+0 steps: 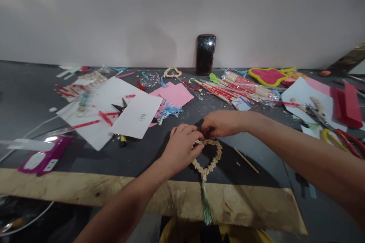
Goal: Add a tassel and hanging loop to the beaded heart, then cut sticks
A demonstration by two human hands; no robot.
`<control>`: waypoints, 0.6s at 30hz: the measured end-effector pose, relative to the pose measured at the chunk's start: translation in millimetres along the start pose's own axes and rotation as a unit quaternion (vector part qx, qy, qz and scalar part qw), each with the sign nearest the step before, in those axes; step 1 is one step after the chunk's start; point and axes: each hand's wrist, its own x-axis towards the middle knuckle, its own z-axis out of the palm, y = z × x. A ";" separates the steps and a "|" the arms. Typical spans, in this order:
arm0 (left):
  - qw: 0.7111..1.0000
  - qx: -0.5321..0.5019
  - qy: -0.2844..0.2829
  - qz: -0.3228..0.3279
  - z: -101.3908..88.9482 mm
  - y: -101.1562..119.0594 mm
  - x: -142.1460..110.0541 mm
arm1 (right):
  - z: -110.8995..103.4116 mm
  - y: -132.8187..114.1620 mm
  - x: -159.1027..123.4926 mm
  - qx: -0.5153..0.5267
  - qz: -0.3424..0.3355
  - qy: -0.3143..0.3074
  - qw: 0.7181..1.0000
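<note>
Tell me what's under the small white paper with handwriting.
Sticking out are dark points, a yellow-and-black end and a larger white sheet; whatever lies beneath the middle of the handwritten paper is covered.

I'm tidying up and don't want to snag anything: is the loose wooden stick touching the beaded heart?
Apart. The head view shows a strip of dark tabletop between the wooden stick and the right side of the beaded heart.

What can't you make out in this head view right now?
- Right hand: its curled fingers and shadow hide the fingertips and anything pinched there.
- Heart-shaped bead loop: the left hand covers its upper left part.
- Dark-bladed tool: the white card covers its middle.
- Phone: dark screen with glare, nothing readable.
- Loose bits near the pink paper: too small.
</note>
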 end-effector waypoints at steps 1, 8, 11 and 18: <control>1.000 0.002 0.004 -0.003 0.8 -0.9 -0.2 | 0.3 -0.2 -0.8 -0.001 -0.003 0.007 1.000; 1.000 0.007 -0.005 -0.016 3.8 -4.2 1.6 | 14.7 -17.7 -23.9 -0.104 -0.001 0.246 0.964; 1.000 0.020 -0.008 -0.013 5.0 -6.2 2.8 | 35.1 -34.3 -26.5 -0.161 -0.033 0.218 0.962; 0.999 0.042 -0.016 0.011 3.9 -11.6 1.2 | 60.6 -45.0 -12.4 -0.272 -0.015 0.189 0.944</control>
